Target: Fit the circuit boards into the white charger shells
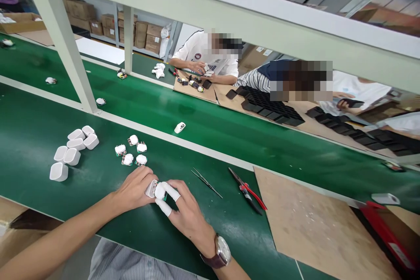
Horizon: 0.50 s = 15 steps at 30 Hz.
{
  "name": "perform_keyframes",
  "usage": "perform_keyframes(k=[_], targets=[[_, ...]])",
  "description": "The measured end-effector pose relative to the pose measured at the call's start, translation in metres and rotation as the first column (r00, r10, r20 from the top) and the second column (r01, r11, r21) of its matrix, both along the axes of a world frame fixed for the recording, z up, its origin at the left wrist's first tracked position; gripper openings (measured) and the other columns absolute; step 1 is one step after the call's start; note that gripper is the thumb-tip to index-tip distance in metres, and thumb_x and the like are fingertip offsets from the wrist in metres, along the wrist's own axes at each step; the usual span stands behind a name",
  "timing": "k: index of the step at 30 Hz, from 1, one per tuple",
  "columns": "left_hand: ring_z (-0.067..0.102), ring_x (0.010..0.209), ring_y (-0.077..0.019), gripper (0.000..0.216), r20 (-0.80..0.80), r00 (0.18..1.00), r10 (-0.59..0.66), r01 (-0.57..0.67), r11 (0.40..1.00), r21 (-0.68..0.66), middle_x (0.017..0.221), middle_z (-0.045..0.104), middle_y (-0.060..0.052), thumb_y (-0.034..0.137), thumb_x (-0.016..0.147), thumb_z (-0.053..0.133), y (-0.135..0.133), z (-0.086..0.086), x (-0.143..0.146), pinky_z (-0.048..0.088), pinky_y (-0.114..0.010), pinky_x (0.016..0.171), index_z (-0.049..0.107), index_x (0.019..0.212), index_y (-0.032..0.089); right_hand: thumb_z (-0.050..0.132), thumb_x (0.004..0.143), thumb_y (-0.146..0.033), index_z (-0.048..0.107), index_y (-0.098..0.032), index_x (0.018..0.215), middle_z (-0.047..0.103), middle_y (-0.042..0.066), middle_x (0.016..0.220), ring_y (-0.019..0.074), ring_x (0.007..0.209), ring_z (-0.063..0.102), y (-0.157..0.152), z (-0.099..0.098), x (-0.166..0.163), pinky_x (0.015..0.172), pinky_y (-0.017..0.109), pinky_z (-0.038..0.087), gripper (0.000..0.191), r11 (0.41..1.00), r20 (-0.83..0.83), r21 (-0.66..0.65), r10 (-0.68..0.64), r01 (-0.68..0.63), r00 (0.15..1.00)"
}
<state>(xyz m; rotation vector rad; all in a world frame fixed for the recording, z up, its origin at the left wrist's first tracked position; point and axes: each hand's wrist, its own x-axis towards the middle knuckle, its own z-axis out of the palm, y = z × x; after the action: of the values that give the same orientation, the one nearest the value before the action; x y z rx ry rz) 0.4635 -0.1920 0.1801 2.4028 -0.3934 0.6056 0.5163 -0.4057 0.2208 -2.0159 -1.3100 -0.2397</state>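
My left hand (138, 186) is closed around a white plastic housing (151, 188), its open end turned to the right. Between thumb and forefinger, both in white finger cots, my right hand (183, 205) pinches a small circuit board with a white blob on top (160, 191), right at the housing's opening. How far the board sits inside the housing I cannot tell. Beyond my left hand lie several similar circuit boards (127, 159). Farther left stand several white housings (71, 156) in a loose group.
Tweezers (206, 182) and red-handled pliers (246, 190) lie right of my hands, beside a brown board (311, 223). A green conveyor belt (147, 111) runs behind a pale rail, carrying scattered parts. Metal frame posts (65, 39) rise in front. Co-workers sit across the belt near black cases (272, 105).
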Motion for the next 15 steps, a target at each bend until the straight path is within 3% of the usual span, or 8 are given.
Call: perform_keyframes(k=[9,15], targets=[[0.059,0.085,-0.0244,0.010,0.045,0.999,0.013,-0.016,0.998,0.066,0.096,0.064,-0.010,0.023,0.097,0.058,0.0012,-0.0029,0.0013,0.052,-0.040,0.075,0.061,0.107,0.020,0.060,0.100,-0.012,0.044,-0.022,0.148,0.064,0.015,0.123,0.0280,0.109,0.065,0.0033,0.0006,-0.0001,0.086,0.044,0.063,0.052,0.998,0.032,-0.050,0.038,-0.037,0.999],[0.060,0.086,-0.0256,0.012,0.046,0.999,0.015,-0.018,0.996,0.083,0.097,0.064,-0.010,0.021,0.096,0.059,0.0018,-0.0049,0.0018,0.052,-0.041,0.075,0.060,0.108,0.021,0.060,0.101,-0.016,0.050,-0.022,0.142,0.066,0.014,0.120,0.0283,0.106,0.067,0.0076,0.0034,-0.0009,0.084,0.044,0.064,0.043,0.996,0.065,-0.090,0.011,-0.005,0.998]])
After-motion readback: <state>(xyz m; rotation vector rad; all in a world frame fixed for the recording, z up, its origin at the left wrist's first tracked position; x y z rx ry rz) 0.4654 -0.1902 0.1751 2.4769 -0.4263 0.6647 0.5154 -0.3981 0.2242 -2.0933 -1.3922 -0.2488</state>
